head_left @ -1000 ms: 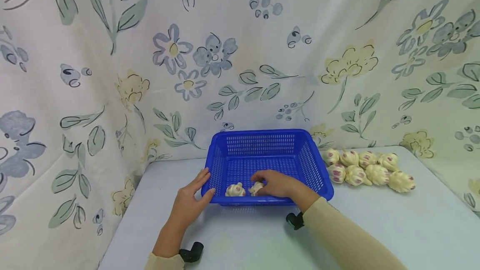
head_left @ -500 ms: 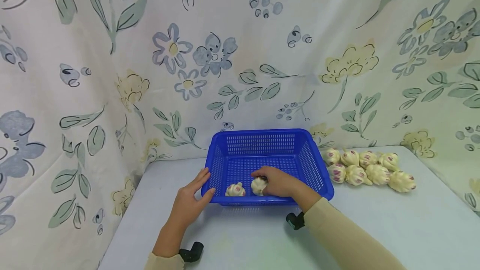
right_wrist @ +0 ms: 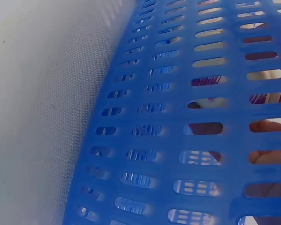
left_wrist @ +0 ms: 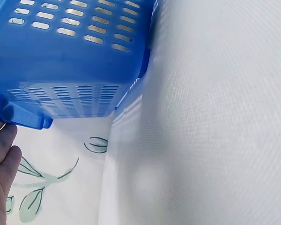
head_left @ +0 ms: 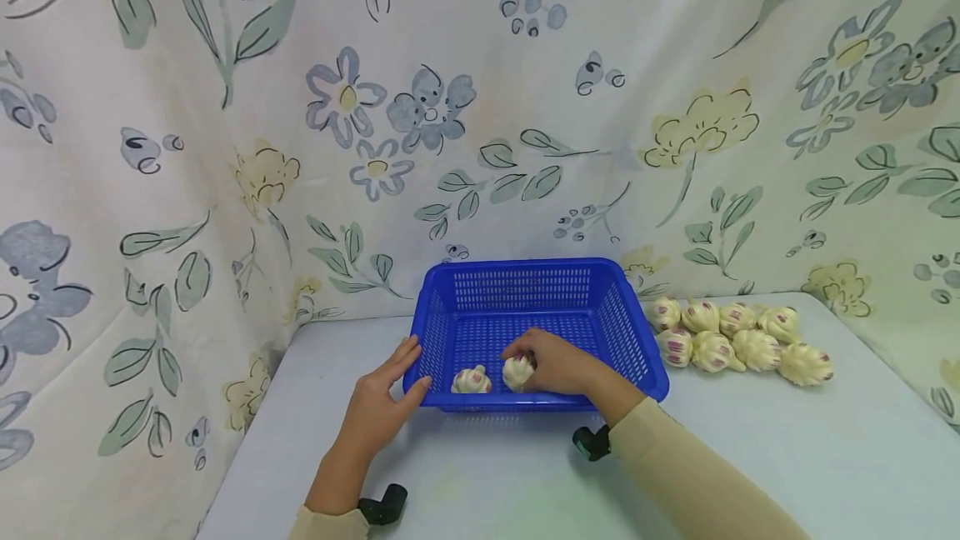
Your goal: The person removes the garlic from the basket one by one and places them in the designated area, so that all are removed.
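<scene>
A blue plastic basket (head_left: pixel 517 268) with slotted walls stands on the white table. My left hand (head_left: pixel 381 408) rests at its left front corner, fingers and thumb fairly straight against the rim. In the left wrist view those fingers (left_wrist: pixel 8 161) touch the rim's outer edge. Inside the basket, my right hand (head_left: pixel 557 365) grips a garlic bulb (head_left: pixel 517 373) near the front wall, its fingertips partly hidden behind the bulb. Another garlic bulb (head_left: pixel 471 380) lies to the left of it along that wall. Through the slots, the right wrist view shows parts of the right fingers (right_wrist: pixel 267 156).
Several garlic bulbs (head_left: pixel 757 348) lie in two rows on the table (head_left: pixel 847 440), right of the basket. A floral curtain (head_left: pixel 517 107) hangs close behind. Each wrist carries a small black device, such as the left one (head_left: pixel 386 505).
The right hand has lifted and turned its garlic bulb slightly, so more of the bulb shows than a second ago. The left hand and the basket have stayed in place.
</scene>
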`<act>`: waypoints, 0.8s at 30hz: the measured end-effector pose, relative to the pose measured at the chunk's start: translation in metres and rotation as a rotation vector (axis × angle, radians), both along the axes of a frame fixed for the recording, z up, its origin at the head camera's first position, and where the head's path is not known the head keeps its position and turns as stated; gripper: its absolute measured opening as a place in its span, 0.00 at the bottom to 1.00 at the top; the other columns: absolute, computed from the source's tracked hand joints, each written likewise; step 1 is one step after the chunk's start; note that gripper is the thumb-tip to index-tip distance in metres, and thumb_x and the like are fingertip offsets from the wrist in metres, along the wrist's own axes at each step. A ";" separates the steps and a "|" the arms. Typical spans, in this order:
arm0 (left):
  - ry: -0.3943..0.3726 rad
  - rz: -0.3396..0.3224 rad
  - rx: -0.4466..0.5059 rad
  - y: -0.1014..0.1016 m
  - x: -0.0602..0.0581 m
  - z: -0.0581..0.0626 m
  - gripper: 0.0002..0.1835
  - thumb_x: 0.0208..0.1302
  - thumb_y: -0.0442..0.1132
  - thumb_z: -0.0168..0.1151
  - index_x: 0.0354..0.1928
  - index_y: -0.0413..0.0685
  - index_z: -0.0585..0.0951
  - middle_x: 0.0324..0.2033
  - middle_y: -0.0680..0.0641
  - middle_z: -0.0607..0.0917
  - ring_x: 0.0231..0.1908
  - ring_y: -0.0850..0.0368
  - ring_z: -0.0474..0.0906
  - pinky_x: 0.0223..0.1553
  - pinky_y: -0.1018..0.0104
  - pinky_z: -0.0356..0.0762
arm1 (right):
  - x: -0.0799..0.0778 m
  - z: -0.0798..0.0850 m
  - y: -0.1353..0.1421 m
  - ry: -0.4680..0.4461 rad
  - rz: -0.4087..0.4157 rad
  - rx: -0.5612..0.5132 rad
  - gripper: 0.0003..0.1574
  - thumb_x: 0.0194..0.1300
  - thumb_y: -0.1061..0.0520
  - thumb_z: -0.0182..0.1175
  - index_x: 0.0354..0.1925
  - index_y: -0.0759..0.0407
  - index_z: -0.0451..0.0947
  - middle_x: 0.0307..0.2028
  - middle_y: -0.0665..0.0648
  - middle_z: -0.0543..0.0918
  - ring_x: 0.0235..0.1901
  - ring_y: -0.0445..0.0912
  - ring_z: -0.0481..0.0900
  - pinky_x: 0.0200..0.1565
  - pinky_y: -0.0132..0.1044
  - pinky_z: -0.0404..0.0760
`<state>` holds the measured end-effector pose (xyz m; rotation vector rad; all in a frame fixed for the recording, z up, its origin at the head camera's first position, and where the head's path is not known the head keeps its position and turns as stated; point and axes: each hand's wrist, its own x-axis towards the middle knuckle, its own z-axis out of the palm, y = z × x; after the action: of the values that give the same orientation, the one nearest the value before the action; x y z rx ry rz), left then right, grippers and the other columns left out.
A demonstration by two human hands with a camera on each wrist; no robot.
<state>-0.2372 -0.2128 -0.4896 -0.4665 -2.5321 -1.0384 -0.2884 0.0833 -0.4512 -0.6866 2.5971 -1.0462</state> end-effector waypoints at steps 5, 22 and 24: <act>0.007 -0.010 0.001 0.000 0.000 0.002 0.29 0.64 0.46 0.67 0.66 0.44 0.75 0.69 0.52 0.71 0.68 0.51 0.68 0.61 0.52 0.71 | 0.000 0.002 0.001 -0.004 -0.022 -0.031 0.28 0.54 0.62 0.71 0.55 0.53 0.79 0.48 0.51 0.80 0.45 0.47 0.75 0.50 0.45 0.80; 0.007 0.000 -0.006 -0.001 0.001 0.001 0.29 0.63 0.45 0.68 0.65 0.44 0.76 0.68 0.52 0.72 0.67 0.52 0.69 0.62 0.53 0.71 | 0.008 0.010 0.006 0.086 -0.293 -0.157 0.41 0.48 0.44 0.77 0.62 0.36 0.77 0.58 0.51 0.81 0.68 0.60 0.68 0.60 0.60 0.76; 0.003 0.006 -0.008 0.000 0.002 0.001 0.29 0.63 0.45 0.68 0.65 0.44 0.76 0.68 0.53 0.72 0.67 0.52 0.69 0.62 0.53 0.71 | 0.010 0.013 0.011 0.072 -0.313 -0.227 0.42 0.48 0.43 0.77 0.62 0.36 0.76 0.59 0.51 0.81 0.70 0.61 0.65 0.59 0.60 0.77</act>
<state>-0.2354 -0.2130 -0.4882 -0.4620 -2.5346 -1.0248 -0.2783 0.0946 -0.4384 -0.3749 2.7342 -1.4505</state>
